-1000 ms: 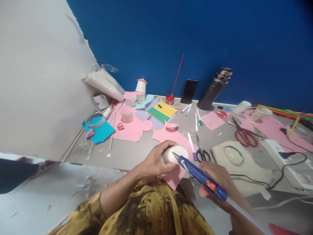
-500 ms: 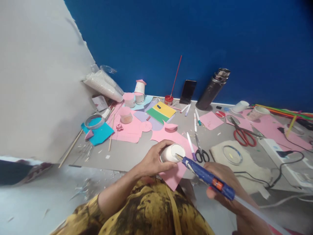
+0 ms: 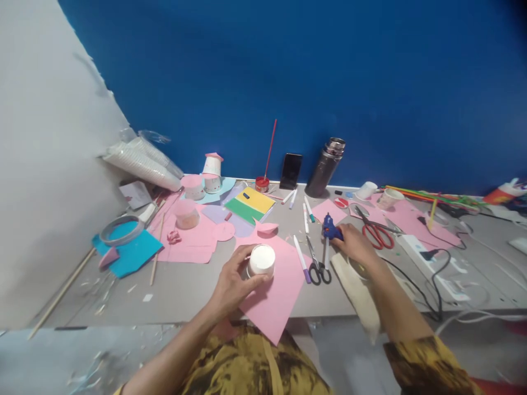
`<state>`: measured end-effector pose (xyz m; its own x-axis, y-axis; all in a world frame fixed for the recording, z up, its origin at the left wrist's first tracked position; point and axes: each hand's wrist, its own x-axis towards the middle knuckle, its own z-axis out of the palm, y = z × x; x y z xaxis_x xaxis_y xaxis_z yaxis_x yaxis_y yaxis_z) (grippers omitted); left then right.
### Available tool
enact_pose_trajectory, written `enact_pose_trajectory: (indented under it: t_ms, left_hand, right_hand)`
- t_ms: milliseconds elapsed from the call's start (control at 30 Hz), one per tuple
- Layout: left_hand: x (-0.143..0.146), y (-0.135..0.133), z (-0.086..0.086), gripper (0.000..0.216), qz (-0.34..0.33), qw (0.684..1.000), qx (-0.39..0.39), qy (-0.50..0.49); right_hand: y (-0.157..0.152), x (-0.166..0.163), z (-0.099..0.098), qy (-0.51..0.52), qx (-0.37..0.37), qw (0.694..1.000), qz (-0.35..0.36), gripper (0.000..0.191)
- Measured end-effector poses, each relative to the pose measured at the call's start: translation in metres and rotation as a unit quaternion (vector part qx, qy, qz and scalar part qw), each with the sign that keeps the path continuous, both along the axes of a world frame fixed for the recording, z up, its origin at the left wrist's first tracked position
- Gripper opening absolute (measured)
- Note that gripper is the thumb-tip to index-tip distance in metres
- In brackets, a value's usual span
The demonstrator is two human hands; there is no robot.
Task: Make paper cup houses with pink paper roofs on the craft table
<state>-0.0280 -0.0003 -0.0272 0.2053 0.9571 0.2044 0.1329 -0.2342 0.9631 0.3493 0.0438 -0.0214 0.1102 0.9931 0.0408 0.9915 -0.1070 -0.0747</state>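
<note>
My left hand (image 3: 233, 277) is wrapped round a white paper cup (image 3: 262, 259), its flat round end facing up, above a pink paper sheet (image 3: 284, 285). My right hand (image 3: 354, 244) reaches forward over the table, fingers closed at the handle of a blue glue gun (image 3: 329, 227). The gun is low over the tabletop, a clear glue stick trailing from it toward me. Close by lie black-handled scissors (image 3: 319, 272) and a purple-capped marker (image 3: 302, 260). My fingertips behind the handle are partly hidden.
Pink-topped cups (image 3: 192, 187) and stacked cups in plastic (image 3: 142, 164) stand at left near a tape roll (image 3: 120, 236). A phone (image 3: 290, 170) and a dark flask (image 3: 325, 170) lean at the back wall. Red scissors (image 3: 376, 237) and a power strip (image 3: 430, 269) are right.
My right hand has carried the glue gun away from the cup, forward and right, down to the table. My left hand still holds the cup. The view has shifted right.
</note>
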Motion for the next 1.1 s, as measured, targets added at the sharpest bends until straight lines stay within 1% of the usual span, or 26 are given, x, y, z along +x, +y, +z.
enact_pose_trajectory:
  t_ms: [67,133,233,267,333,367,467,567,667,733,767,833,900,1000,1067,1100]
  left_hand:
    - [-0.002,0.001,0.001,0.049,0.008,1.0,0.0,0.009]
    - [-0.005,0.001,0.002,0.049,0.017,1.0,-0.007,0.013]
    - [-0.009,0.002,0.004,0.049,0.029,0.999,-0.026,0.003]
    - [-0.01,0.002,0.003,0.05,0.032,0.999,-0.031,0.0]
    - [-0.01,0.002,0.001,0.05,0.033,0.999,-0.039,-0.001]
    - [-0.009,0.002,-0.001,0.05,0.031,0.999,-0.042,0.0]
    - [-0.008,0.003,-0.008,0.052,0.025,0.998,-0.049,0.01]
    - [-0.008,0.003,-0.013,0.053,0.029,0.998,-0.047,0.013]
    - [-0.011,0.003,-0.012,0.053,0.038,0.999,-0.029,0.009]
    - [-0.014,0.003,-0.008,0.051,0.047,0.999,-0.016,0.011]
    - [-0.015,0.003,-0.006,0.051,0.052,0.998,-0.011,0.016]
    - [-0.014,0.003,-0.002,0.05,0.063,0.997,-0.008,0.037]
    - [-0.011,0.004,0.0,0.051,0.065,0.996,-0.012,0.067]
    - [-0.003,0.007,-0.004,0.055,0.04,0.992,-0.038,0.116]
    - [-0.003,0.007,-0.009,0.063,0.026,0.989,-0.055,0.138]
    - [-0.004,0.007,-0.011,0.071,0.018,0.988,-0.059,0.141]
  right_hand:
    - [0.01,0.003,-0.004,0.01,-0.007,1.0,0.009,0.025]
    - [0.012,0.006,-0.003,0.021,-0.007,1.0,0.021,0.026]
    - [0.005,0.003,0.006,0.026,0.019,0.999,0.02,0.031]
    - [0.001,-0.002,0.01,0.028,0.031,0.999,0.019,0.029]
    - [-0.005,-0.019,0.017,0.044,0.051,0.997,0.03,0.018]
    - [-0.007,-0.031,0.02,0.059,0.058,0.996,0.044,0.015]
    - [-0.003,-0.075,0.022,0.107,0.071,0.986,0.104,0.017]
    - [0.011,-0.116,0.018,0.155,0.071,0.971,0.167,0.016]
    - [0.03,-0.142,0.013,0.215,0.061,0.953,0.203,0.021]
    - [0.041,-0.15,0.011,0.268,0.054,0.938,0.211,0.011]
    - [0.044,-0.152,0.011,0.3,0.052,0.929,0.209,0.006]
    - [0.047,-0.154,0.013,0.371,0.05,0.907,0.195,0.016]
    - [0.041,-0.153,0.017,0.453,0.046,0.875,0.165,0.024]
    - [0.02,-0.15,0.024,0.581,0.022,0.806,0.11,0.037]
    - [0.003,-0.15,0.027,0.649,0.0,0.756,0.081,0.043]
    - [-0.005,-0.151,0.028,0.672,-0.009,0.737,0.071,0.045]
